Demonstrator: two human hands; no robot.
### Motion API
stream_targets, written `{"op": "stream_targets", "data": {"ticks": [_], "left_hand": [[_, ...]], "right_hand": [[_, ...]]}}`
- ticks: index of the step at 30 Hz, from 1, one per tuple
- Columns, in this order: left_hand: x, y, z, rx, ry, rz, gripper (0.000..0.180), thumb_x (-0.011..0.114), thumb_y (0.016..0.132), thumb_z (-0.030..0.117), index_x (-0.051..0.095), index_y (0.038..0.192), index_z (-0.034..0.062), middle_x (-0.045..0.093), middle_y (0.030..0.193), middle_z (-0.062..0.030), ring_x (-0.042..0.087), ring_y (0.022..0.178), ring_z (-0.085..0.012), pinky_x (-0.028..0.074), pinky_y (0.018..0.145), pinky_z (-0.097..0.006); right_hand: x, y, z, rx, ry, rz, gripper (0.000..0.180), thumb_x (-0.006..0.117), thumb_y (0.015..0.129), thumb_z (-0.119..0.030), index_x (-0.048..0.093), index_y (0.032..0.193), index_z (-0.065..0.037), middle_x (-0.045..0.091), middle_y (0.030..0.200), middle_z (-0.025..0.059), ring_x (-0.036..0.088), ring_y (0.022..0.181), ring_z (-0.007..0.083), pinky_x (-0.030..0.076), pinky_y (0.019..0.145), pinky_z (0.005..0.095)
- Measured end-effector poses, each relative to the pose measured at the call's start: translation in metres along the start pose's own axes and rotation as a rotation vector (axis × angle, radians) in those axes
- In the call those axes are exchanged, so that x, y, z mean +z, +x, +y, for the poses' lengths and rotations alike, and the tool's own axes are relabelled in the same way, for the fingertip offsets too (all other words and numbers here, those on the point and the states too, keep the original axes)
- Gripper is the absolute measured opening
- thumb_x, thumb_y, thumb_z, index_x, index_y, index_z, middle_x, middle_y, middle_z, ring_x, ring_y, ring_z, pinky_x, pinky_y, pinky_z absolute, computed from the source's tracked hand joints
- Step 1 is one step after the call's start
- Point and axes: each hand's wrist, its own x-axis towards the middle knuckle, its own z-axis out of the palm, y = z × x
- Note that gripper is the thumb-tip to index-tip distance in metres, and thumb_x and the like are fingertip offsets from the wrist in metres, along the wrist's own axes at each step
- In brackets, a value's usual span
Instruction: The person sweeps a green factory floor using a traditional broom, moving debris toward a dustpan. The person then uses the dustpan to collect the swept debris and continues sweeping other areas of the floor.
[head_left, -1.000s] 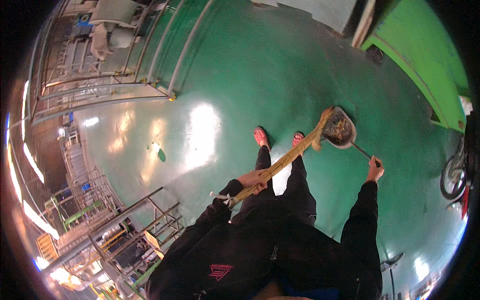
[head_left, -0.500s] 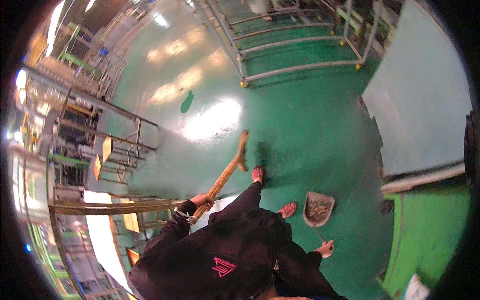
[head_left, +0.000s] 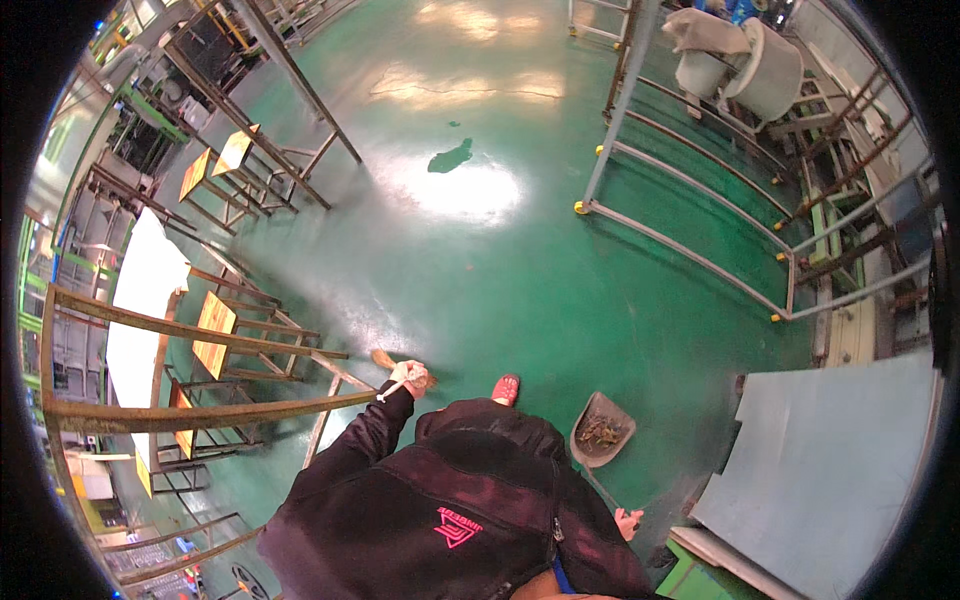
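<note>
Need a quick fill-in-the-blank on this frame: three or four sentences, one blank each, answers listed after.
1. The left hand grips a wooden ____ handle.
2. The right hand holds the long handle of a grey ____ resting on the floor.
3. The dustpan holds a small pile of ____ debris.
4. The shiny floor is painted ____.

Missing words: broom; dustpan; brown; green
</note>
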Motion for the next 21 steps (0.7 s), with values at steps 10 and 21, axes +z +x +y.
{"op": "stream_targets", "data": {"ticks": [10,21], "left_hand": [[-0.015,0.099,0.028,-0.606,-0.747,-0.194,0.031,0.062,0.057,0.009,0.046,0.081,-0.0039,0.049,0.073,-0.0095,0.051,0.061,-0.0189,0.05,0.052,-0.024],[0.113,0.159,0.067,0.07,-0.785,-0.141,0.017,0.042,0.072,0.017,0.038,0.059,0.0075,0.044,0.055,-0.0053,0.049,0.049,-0.0193,0.048,0.049,-0.03]], "right_hand": [[0.239,-0.026,-0.185,-0.034,0.129,-0.223,0.032,0.06,0.078,-0.023,0.055,0.084,0.009,0.056,0.082,0.0167,0.058,0.065,0.0243,0.052,0.058,0.0278],[0.559,-0.085,-0.338,-0.113,0.063,-0.782,0.023,0.059,0.08,-0.019,0.053,0.076,0.003,0.052,0.073,0.0083,0.051,0.061,0.0152,0.051,0.054,0.0262]]}}
